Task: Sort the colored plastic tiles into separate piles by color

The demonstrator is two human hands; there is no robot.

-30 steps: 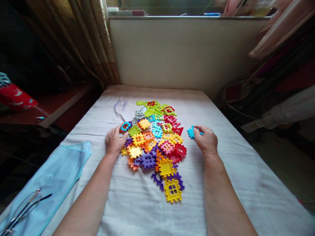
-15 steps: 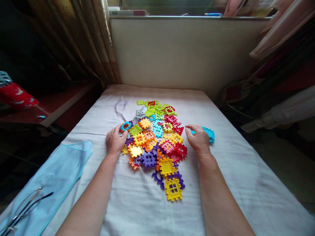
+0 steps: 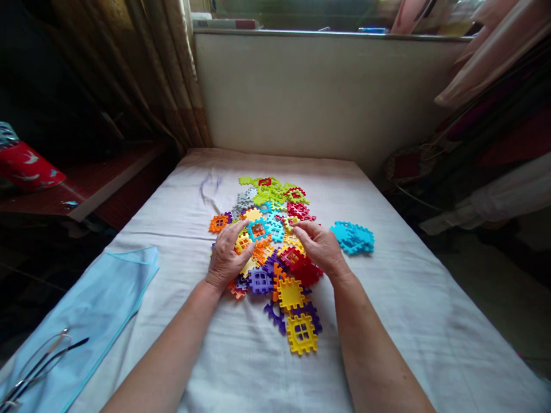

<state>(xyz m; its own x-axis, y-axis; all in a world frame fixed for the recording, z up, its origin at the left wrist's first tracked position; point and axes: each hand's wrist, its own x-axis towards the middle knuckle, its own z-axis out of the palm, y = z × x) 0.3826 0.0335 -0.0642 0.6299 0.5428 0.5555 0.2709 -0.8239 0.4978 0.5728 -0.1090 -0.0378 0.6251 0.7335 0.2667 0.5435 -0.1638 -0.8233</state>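
Observation:
My left hand (image 3: 228, 258) is over the left side of a heap of toothed plastic building blocks. Its fingertips are closed at the edge of a blue square block (image 3: 257, 229) with an open middle, through which orange shows. My right hand (image 3: 321, 246) hovers at the heap's right side, thumb and fingers slightly apart, with nothing visible between them. Close to its fingertips lies a yellow-green window block (image 3: 291, 222). Red blocks (image 3: 307, 271) are partly beneath this hand. An orange window block (image 3: 219, 222) lies beyond my left hand.
A separate pile of blue blocks (image 3: 353, 237) lies to the right on the white sheet (image 3: 408, 321). Green blocks (image 3: 275, 192) and grey blocks (image 3: 244, 199) are at the far end. At the left are a light blue cloth (image 3: 112, 304) and eyeglasses (image 3: 43, 358).
My left hand has moved right with the blue square block, uncovering the orange window block. My right hand has moved left, from the blue pile to the heap.

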